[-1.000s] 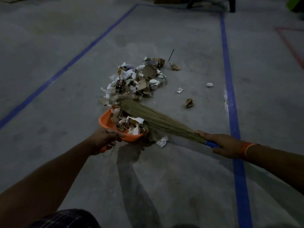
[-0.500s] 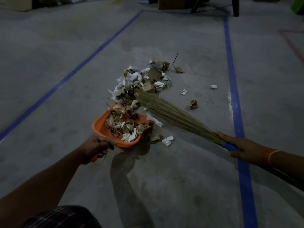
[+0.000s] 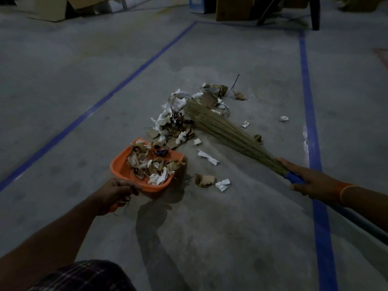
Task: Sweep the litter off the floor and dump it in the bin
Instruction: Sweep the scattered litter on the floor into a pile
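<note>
The litter pile (image 3: 189, 118) lies on the concrete floor (image 3: 231, 227), beyond both hands. The left hand (image 3: 116, 193) grips the orange dustpan (image 3: 126, 171), partly filled with scraps. The right hand (image 3: 310, 181) grips the grass broom (image 3: 226, 133), whose bristles rest on the pile.

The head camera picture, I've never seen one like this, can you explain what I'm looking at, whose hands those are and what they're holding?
A person wears the camera on their head, so it looks down at their own arms. The left hand grips the handle of an orange dustpan partly filled with paper scraps. The right hand holds a grass broom by its blue grip, bristles reaching into the litter pile on the concrete floor. Loose scraps lie nearby, blue tape lines mark the floor, and cardboard boxes sit at the back.
</note>
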A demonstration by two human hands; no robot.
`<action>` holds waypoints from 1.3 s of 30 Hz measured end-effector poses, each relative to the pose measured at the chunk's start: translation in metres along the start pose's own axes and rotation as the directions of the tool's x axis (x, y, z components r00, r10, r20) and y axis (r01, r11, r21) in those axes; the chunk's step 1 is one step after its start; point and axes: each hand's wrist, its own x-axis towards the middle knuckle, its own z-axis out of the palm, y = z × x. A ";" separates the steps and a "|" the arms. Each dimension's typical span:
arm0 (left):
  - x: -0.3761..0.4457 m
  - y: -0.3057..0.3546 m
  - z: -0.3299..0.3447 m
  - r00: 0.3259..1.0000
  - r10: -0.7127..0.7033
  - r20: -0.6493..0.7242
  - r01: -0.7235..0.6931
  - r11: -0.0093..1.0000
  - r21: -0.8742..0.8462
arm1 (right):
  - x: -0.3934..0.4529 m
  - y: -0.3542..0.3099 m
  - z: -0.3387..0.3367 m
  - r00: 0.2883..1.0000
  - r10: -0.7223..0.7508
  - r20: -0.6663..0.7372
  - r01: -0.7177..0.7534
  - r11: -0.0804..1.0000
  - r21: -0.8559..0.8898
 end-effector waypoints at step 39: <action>0.052 0.037 -0.007 1.000 0.005 -0.017 -0.005 1.000 -0.004 | 0.077 -0.027 0.001 0.952 -0.260 0.162 0.306 0.837 -0.454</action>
